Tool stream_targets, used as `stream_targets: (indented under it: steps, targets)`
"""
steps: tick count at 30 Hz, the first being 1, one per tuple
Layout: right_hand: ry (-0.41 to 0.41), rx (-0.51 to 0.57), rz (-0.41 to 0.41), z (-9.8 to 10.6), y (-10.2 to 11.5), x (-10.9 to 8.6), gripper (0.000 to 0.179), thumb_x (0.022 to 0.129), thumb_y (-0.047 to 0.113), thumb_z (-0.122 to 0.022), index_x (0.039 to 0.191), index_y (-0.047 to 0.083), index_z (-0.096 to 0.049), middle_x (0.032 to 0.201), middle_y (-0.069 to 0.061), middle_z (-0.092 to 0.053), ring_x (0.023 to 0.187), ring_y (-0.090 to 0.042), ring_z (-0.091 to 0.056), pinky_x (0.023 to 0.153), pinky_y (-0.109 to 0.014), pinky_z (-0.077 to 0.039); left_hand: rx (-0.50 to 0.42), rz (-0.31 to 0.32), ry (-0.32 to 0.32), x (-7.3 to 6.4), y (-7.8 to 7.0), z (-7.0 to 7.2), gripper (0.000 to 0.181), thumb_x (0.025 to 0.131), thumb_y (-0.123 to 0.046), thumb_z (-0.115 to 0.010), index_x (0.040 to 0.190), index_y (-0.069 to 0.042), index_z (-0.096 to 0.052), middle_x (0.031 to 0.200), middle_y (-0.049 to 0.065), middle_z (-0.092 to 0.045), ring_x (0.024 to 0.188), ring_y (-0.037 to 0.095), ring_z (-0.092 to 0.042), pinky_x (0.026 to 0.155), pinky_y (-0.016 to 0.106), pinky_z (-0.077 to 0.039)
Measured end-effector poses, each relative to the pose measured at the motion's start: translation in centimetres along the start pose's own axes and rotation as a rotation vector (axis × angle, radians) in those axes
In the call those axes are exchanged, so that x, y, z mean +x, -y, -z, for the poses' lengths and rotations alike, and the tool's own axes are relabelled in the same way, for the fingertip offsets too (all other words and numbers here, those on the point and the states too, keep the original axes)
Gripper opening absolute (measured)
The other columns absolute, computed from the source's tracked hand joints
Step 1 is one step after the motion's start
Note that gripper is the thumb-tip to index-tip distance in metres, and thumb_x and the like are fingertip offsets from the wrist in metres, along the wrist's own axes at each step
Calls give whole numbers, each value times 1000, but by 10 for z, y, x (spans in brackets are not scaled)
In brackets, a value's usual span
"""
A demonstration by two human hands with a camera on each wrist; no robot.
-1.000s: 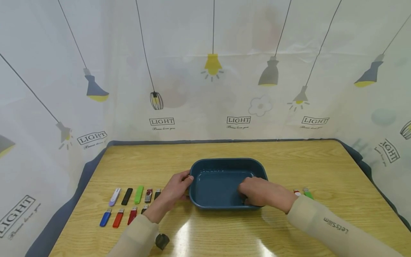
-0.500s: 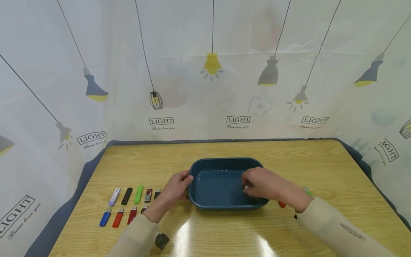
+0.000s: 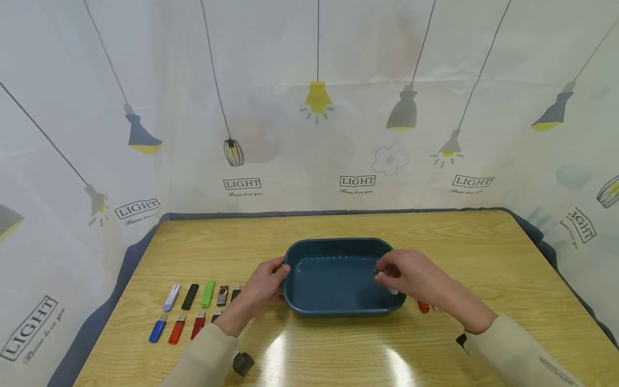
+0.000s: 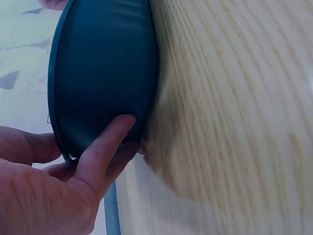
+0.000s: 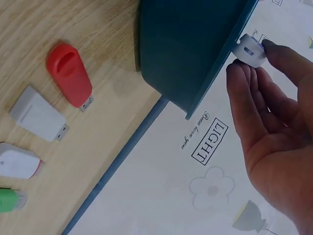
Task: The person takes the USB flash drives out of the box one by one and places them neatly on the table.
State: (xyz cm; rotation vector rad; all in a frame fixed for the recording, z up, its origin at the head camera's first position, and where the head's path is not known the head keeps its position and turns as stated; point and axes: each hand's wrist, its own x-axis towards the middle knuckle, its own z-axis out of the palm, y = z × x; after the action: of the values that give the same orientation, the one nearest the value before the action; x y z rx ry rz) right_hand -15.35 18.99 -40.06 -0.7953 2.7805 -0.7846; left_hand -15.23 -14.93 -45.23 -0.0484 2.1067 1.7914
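A deep blue rectangular dish (image 3: 333, 287) stands at the middle of the table. My left hand (image 3: 263, 279) grips its left end, thumb at the rim; in the left wrist view the fingers (image 4: 105, 149) press against the outer wall. At the right end of the dish, my right hand (image 3: 413, 275) pinches a small white USB stick (image 5: 248, 52) between thumb and fingertips, close to the rim. The stick's far end is hidden by the dish wall in the right wrist view.
Left of the dish lie two rows of USB sticks, among them a blue one (image 3: 157, 329), a green one (image 3: 208, 294) and a black one (image 3: 191, 296). To the right lie a red stick (image 5: 69, 73), a white one (image 5: 38, 113) and a green one (image 5: 8, 199).
My right hand has risen from low in the dish and moved right to its right rim, the white USB stick now showing between the fingers. My left hand has kept its grip.
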Motion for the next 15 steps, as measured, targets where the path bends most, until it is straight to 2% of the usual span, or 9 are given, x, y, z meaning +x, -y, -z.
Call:
stream_targets:
  steps: [7,15]
  targets:
    - [-105,-8,-55,5,-5,-17,15,96,18,-75,107,8,-76,94,8,-72,82,-7,-67,71,-28,-57,4,-8,-3,-2,-1,0,46,112,-14,-43,155,2,-41,145,27,-52,122,42,-63,82,52,-61]
    - [-174,-28,-100,11,-19,-33,11,95,17,-77,103,10,-76,89,11,-71,79,-6,-66,72,-30,-58,1,-9,4,-2,-1,-1,45,112,-13,-42,155,3,-41,143,27,-53,120,42,-63,82,52,-61]
